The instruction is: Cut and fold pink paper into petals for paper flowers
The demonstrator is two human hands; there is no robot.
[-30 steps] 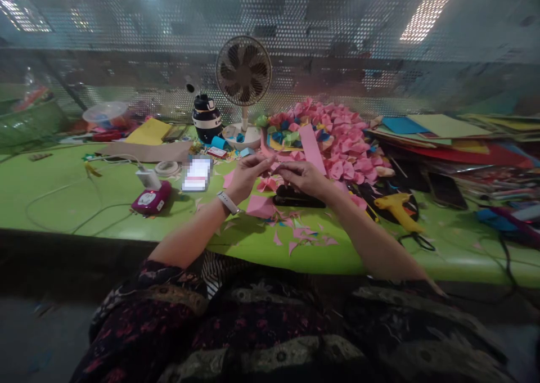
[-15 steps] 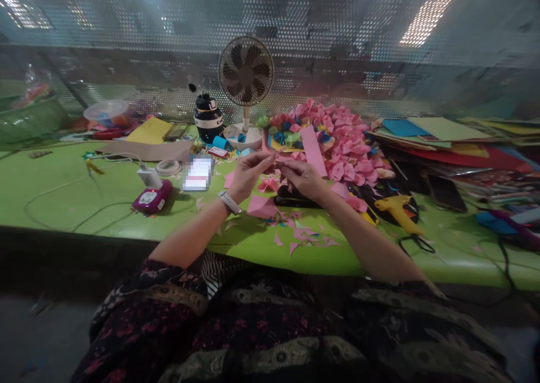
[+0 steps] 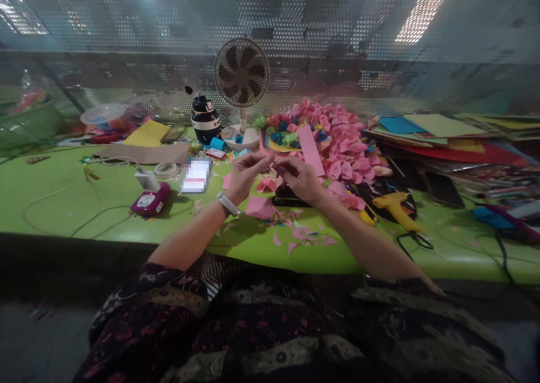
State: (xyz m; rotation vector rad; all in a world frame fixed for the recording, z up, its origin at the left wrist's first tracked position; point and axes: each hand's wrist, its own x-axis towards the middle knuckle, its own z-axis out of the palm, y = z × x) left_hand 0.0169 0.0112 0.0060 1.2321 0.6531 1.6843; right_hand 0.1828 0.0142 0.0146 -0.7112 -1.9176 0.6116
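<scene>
Since the frame half a second ago, the right grip (image 3: 300,180) has shifted slightly inward, its fingertips now nearer those of the left grip (image 3: 247,172); the view has slid a touch, while the things on the table (image 3: 240,248) look undisturbed. Left grip: thumb and forefinger closed, apparently pinching a small pink piece (image 3: 273,157). Right grip: fingers bent, tips at the same spot; cannot tell whether they hold it too. The piece sits between the two sets of fingertips, above the table, mostly covered; its shape is not resolved. Just below the fingertips lies a pink flower (image 3: 267,184); a black object (image 3: 291,197) is partly hidden under the right grip. Nearer the body, below the left grip, a pink square (image 3: 259,207) lies flat, with scraps (image 3: 301,234) scattered to its right. Beyond the right grip, a strip (image 3: 311,149) leans against the heap (image 3: 337,147). Handling estimate: paper, so almost weightless, thin, easily bent, and likely to keep any crease; poor resistance to tearing or crushing. Little slip expected against dry skin. Best hold: light fingertip pinch on an edge or folded base, one side per grip, sparing the thin outer parts.
</scene>
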